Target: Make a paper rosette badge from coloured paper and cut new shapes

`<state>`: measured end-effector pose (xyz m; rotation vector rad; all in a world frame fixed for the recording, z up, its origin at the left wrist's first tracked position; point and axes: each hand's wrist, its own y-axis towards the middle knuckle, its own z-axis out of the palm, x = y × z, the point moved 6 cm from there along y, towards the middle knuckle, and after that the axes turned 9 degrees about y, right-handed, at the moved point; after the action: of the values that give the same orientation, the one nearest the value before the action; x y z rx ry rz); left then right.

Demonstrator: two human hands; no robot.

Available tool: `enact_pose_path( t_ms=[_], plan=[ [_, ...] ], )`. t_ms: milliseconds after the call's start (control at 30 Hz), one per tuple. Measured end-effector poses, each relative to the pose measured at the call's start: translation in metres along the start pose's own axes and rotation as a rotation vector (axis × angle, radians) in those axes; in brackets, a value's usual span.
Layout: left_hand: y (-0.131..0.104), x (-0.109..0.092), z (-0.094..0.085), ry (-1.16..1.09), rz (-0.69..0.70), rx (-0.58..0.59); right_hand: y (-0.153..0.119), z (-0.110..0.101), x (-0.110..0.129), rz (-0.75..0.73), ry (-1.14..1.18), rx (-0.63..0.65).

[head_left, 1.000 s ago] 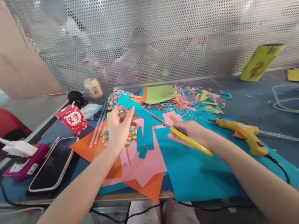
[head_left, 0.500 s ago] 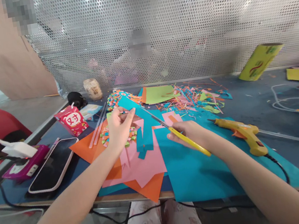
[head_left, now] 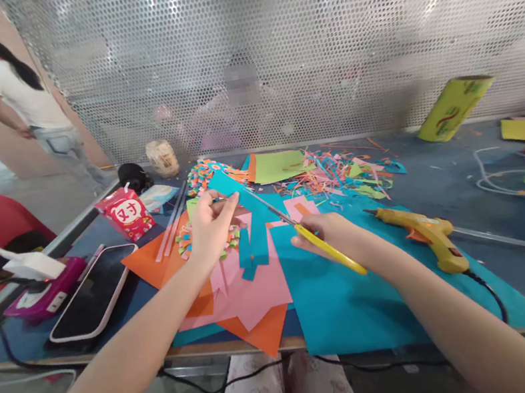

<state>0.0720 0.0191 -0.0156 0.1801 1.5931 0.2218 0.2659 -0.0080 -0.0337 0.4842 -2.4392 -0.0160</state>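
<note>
My left hand pinches a blue paper strip between thumb and fingers above the table. In my right hand is a pair of scissors with yellow handles, its blades pointing toward the strip near my left thumb. Whether the blades touch the paper I cannot tell. Below lie cut blue paper pieces on pink paper. Under my right hand a large blue sheet is spread. A fringed paper ring is partly covered by my left hand.
A yellow glue gun with its cord lies at right. Paper scraps are heaped behind. At left are a phone, a purple power strip and a red box. A yellow tube leans near the mesh panel. A person stands far left.
A person has come into view at the far left. My hands, the scissors and the blue strip have hardly moved.
</note>
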Motion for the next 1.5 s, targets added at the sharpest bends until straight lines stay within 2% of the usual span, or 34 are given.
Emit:
enact_pose_path(
  t_ms=[200, 433, 700, 833, 1000, 1233, 1500],
  plan=[
    [-0.004, -0.006, 0.005, 0.010, -0.017, 0.023, 0.000, 0.001, 0.002, -0.012, 0.023, 0.011],
    [-0.003, -0.002, 0.003, 0.025, -0.026, 0.028, 0.002, 0.000, 0.005, 0.028, 0.006, 0.022],
    [-0.005, -0.006, 0.009, 0.039, -0.010, 0.092, 0.002, 0.000, 0.009, -0.037, 0.048, -0.013],
    [-0.005, -0.005, 0.009, 0.054, -0.030, 0.078, 0.003, 0.001, 0.007, 0.000, 0.047, -0.050],
    [-0.006, -0.005, 0.008, 0.070, -0.044, 0.061, 0.002, 0.001, 0.011, 0.019, 0.030, -0.001],
    [-0.008, -0.007, 0.015, 0.062, -0.047, 0.139, -0.003, -0.004, 0.021, 0.001, 0.011, -0.010],
    [-0.006, -0.004, 0.016, 0.040, -0.017, 0.170, -0.002, -0.003, 0.021, -0.003, 0.009, -0.017]
  ],
)
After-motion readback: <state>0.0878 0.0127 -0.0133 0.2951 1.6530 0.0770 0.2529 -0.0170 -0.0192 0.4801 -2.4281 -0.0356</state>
